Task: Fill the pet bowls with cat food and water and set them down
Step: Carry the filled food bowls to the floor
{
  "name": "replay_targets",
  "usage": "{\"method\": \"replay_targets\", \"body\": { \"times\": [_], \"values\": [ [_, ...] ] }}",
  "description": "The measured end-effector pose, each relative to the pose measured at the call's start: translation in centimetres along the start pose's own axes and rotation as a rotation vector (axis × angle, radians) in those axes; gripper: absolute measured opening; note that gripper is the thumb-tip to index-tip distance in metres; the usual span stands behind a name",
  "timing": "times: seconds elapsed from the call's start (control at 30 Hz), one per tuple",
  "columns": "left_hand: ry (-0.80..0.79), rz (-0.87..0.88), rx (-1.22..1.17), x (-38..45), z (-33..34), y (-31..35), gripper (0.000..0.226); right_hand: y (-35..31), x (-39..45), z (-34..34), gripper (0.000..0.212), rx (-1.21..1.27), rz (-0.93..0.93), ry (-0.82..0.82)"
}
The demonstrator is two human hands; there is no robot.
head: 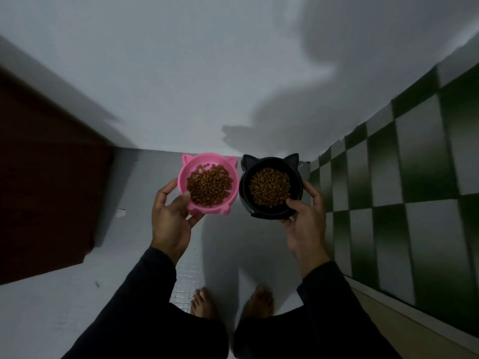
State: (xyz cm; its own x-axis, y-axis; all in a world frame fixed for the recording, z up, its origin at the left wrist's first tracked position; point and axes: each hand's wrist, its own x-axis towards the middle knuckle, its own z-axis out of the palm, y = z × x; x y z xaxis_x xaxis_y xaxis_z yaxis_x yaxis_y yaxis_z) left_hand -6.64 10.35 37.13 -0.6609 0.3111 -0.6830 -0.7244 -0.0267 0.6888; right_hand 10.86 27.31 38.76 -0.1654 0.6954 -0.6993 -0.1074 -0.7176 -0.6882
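Dark sleeves and bare feet (204, 301) lie nearest; beyond them the left hand (169, 216) grips the pink bowl (207, 183) and the right hand (305, 216) grips the black bowl (269, 187), thumbs over rims, both kibble-filled, level, side by side above the floor (145, 177) straight below, near the wall's foot.

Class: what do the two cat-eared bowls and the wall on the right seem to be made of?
Pink bowl: probably moulded plastic, matte, with one even colour and shaped ears. Black bowl: likely plastic too, slightly glossy rim. Right wall: green and white glazed-looking tiles, showing soft reflections.
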Motion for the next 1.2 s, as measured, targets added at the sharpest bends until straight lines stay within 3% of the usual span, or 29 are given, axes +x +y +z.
{"method": "replay_targets", "body": {
  "times": [0.6,1.2],
  "values": [
    [-0.01,-0.01,-0.021,23.7,-3.0,-17.5,0.054,17.7,24.7,-2.4,0.061,-0.001,0.034,0.018],
    [-0.019,-0.053,0.003,32.9,-5.0,-24.2,0.061,24.3,34.7,-4.2,0.062,-0.035,0.074,0.116]
  ]
}}
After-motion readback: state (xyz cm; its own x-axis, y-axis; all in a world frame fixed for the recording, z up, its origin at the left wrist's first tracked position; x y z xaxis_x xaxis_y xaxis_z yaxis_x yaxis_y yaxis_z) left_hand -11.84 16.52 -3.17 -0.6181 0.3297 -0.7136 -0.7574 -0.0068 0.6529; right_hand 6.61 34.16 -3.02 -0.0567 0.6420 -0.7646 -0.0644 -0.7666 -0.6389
